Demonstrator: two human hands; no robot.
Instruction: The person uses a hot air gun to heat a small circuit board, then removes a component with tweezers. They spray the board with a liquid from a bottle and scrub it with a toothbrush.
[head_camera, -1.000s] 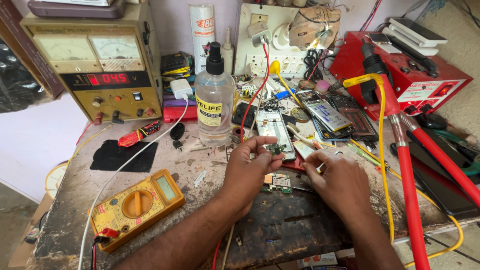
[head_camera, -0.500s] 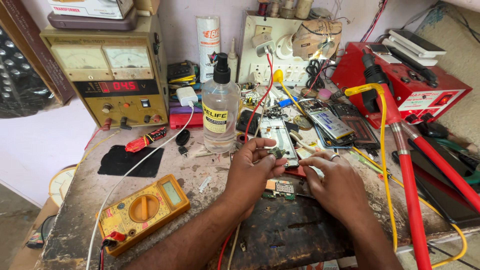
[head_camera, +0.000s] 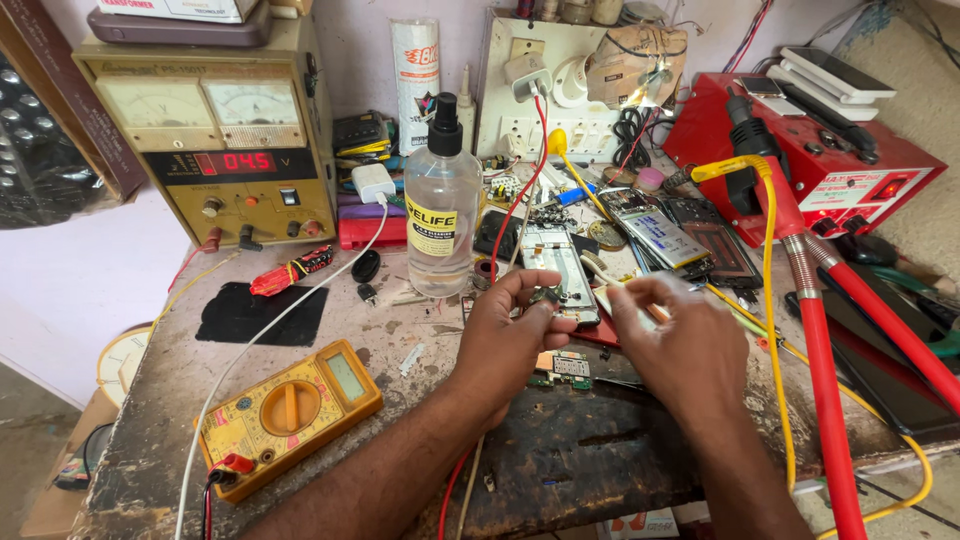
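Left hand (head_camera: 510, 335): grip pinching a small dark component (head_camera: 546, 296). Right hand (head_camera: 680, 345): grip pinching a pale slender tool (head_camera: 612, 290). A green circuit board (head_camera: 562, 368) lies on the bench (head_camera: 400, 330) beneath.

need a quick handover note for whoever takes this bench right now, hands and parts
Left hand: fingertips pinch a small dark part over the bench.
Right hand: grip on a thin pale tool, tip toward that part.
Small green circuit board lies on the bench between the hands; opened phone just behind.
Done: phone is open, board out.
Left: board not back in the phone.
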